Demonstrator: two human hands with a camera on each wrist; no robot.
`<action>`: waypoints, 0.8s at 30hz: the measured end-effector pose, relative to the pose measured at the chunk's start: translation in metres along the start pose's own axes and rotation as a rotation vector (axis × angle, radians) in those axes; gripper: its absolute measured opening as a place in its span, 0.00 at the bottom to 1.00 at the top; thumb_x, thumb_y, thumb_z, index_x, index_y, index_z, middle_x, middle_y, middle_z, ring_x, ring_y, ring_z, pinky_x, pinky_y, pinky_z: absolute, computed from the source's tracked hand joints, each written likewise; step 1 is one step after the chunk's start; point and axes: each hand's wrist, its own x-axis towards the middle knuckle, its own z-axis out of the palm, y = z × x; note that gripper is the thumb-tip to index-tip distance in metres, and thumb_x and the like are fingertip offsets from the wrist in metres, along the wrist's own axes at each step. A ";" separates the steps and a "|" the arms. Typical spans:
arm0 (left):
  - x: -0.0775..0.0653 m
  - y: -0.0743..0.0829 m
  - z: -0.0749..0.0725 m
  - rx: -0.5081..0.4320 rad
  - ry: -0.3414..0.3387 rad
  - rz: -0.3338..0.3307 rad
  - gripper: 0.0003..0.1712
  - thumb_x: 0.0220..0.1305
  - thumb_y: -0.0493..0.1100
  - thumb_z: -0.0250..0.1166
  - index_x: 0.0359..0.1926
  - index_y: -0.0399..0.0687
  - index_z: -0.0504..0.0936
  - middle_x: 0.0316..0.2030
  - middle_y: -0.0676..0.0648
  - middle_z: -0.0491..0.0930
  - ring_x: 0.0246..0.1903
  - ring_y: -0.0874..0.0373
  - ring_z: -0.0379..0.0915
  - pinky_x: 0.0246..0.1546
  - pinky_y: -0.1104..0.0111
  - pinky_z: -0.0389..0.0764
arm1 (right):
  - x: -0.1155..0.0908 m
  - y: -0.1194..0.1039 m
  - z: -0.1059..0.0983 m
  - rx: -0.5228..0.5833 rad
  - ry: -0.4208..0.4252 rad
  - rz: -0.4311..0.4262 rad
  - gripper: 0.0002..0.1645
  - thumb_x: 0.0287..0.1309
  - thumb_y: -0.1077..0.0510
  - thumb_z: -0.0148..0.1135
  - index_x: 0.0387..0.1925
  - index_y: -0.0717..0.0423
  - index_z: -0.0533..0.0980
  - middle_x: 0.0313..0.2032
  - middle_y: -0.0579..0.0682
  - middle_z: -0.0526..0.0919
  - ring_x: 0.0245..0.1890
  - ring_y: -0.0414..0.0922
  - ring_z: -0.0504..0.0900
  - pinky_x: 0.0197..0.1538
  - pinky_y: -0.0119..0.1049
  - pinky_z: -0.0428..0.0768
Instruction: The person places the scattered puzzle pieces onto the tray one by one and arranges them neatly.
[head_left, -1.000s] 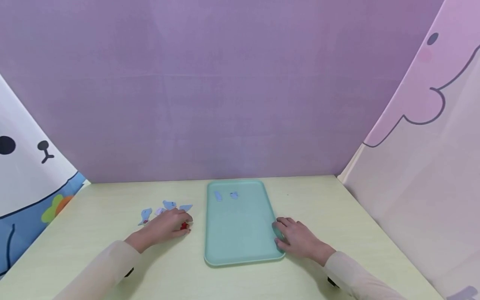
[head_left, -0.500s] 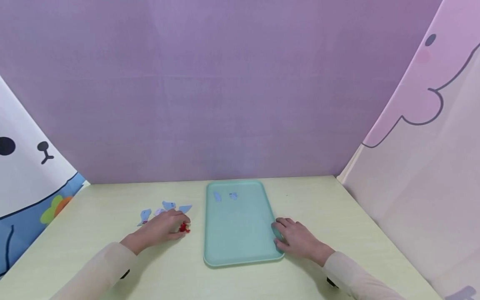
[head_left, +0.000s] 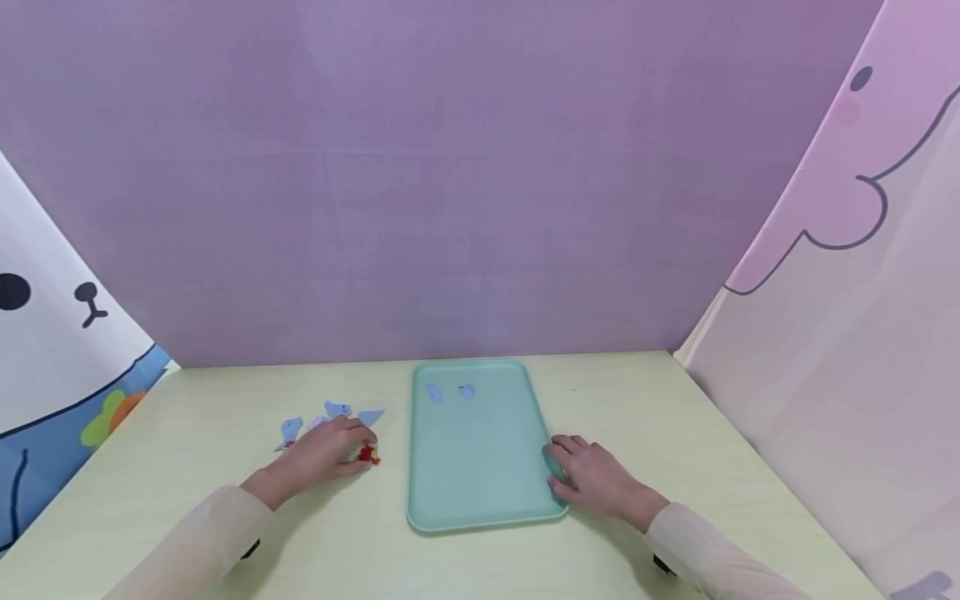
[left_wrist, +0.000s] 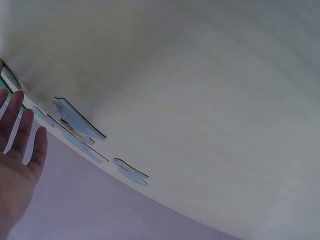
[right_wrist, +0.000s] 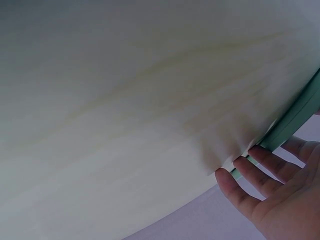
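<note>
In the head view my left hand [head_left: 318, 457] is low over the table, thumb and forefinger pinching a small red puzzle piece [head_left: 368, 453]. Close behind it lie several flat pale-blue puzzle pieces [head_left: 291, 430], one partly covered by the hand. The left wrist view shows these blue pieces [left_wrist: 77, 122] near that hand's outstretched outer fingers [left_wrist: 37, 152]. My right hand [head_left: 596, 479] rests on the right rim of a mint-green tray [head_left: 480, 483], its fingers nearly straight. In the right wrist view, fingertips [right_wrist: 225, 177] touch down beside the tray wall [right_wrist: 297, 117].
Two small blue pieces [head_left: 435, 393] lie in the far left part of the tray. A purple backdrop [head_left: 450, 192] rises behind the pale table [head_left: 645, 392], with printed cloth panels [head_left: 840, 350] at both sides.
Over the last second my left hand draws slightly left and toward me, and more of the red piece shows. My right hand stays on the tray rim.
</note>
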 end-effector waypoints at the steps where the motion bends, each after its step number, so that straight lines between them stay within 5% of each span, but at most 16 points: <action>1: 0.000 0.000 0.000 0.003 0.002 -0.001 0.16 0.46 0.45 0.72 0.38 0.47 0.82 0.35 0.53 0.79 0.36 0.58 0.74 0.38 0.64 0.79 | 0.000 0.000 0.000 -0.002 0.001 0.000 0.27 0.58 0.48 0.54 0.55 0.57 0.70 0.55 0.57 0.72 0.55 0.54 0.71 0.48 0.56 0.74; 24: 0.001 0.001 -0.002 0.020 0.012 -0.010 0.15 0.45 0.46 0.72 0.37 0.48 0.82 0.34 0.54 0.79 0.34 0.60 0.72 0.34 0.66 0.77 | 0.000 -0.001 0.000 -0.007 0.007 0.004 0.27 0.57 0.47 0.55 0.55 0.57 0.70 0.55 0.57 0.73 0.54 0.55 0.72 0.48 0.55 0.74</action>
